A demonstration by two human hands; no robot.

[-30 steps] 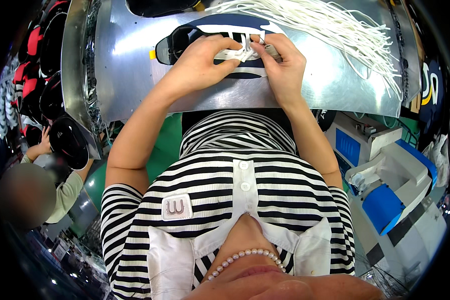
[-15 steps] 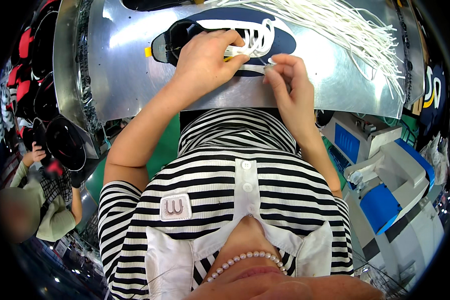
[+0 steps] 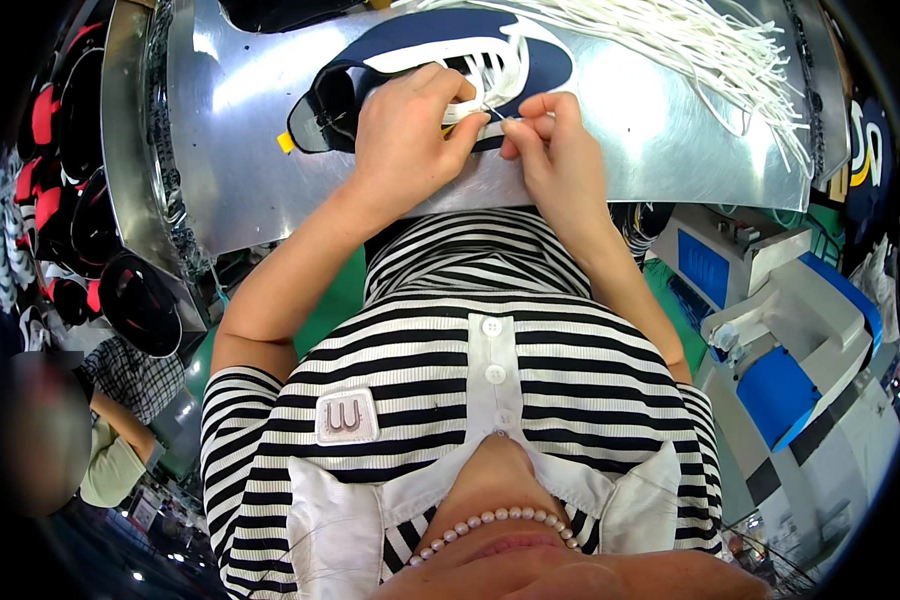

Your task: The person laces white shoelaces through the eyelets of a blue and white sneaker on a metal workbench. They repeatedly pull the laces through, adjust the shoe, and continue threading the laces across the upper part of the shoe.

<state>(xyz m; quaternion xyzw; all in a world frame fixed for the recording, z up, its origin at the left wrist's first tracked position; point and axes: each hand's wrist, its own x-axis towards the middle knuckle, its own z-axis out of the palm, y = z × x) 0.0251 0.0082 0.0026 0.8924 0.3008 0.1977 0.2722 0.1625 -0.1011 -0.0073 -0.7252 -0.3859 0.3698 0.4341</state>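
A navy and white sneaker lies on its side on the metal table, toe to the right, with a yellow tab at its heel. White shoelace crosses its front in several rows. My left hand rests over the shoe's opening, thumb and fingers pinching the edge beside the lace rows. Close to that thumb, my right hand is closed in a pinch on a thin white lace end. The exact spot where the lace meets the shoe is partly hidden by my fingers.
A bundle of loose white laces spreads over the right side of the metal table. Black and red shoes hang at the left, near another person. A grey and blue machine stands at the right.
My right hand has come left, nearer to my left thumb. The shoe is turned slightly, its heel closer to me. The person at the left has shifted.
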